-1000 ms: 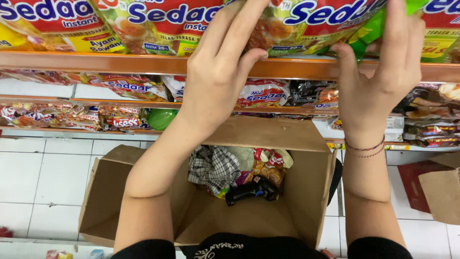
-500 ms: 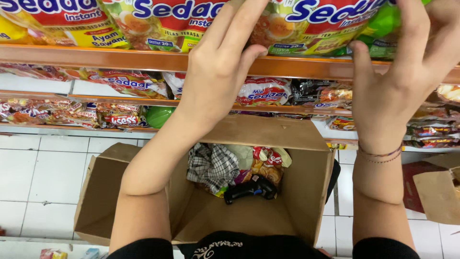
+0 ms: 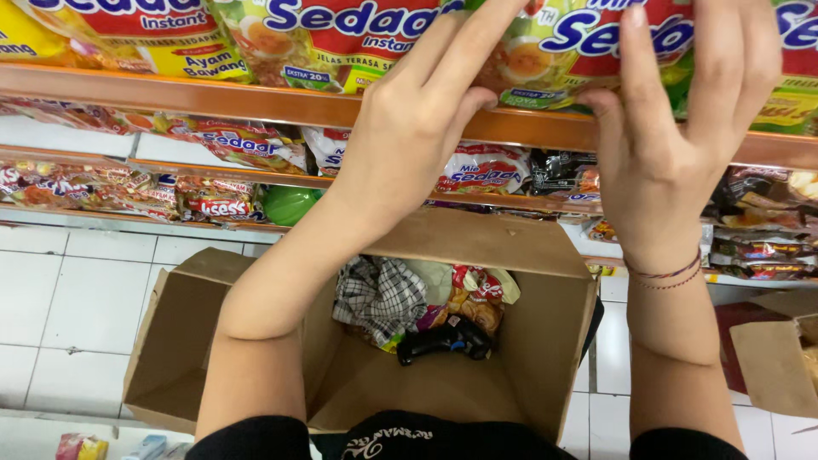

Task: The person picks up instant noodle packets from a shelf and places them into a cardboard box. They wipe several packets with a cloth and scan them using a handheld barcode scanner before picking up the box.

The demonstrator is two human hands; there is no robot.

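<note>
Orange shelf (image 3: 256, 98) | both hands' fingers (image 3: 464, 51) gripping red-green noodle packet (image 3: 554, 51) | cardboard box (image 3: 528, 341) below

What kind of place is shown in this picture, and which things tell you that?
Most likely a grocery shop aisle. Orange shelves hold rows of instant noodle packets, both hands (left hand, right hand) touch a packet there, and an open cardboard box sits on the white tiled floor.

Orange top shelf (image 3: 256, 100) at twelve o'clock, instant noodle packets (image 3: 341, 38) standing on it (both hands pressing one), lower shelves (image 3: 170, 175) stocked likewise
</note>
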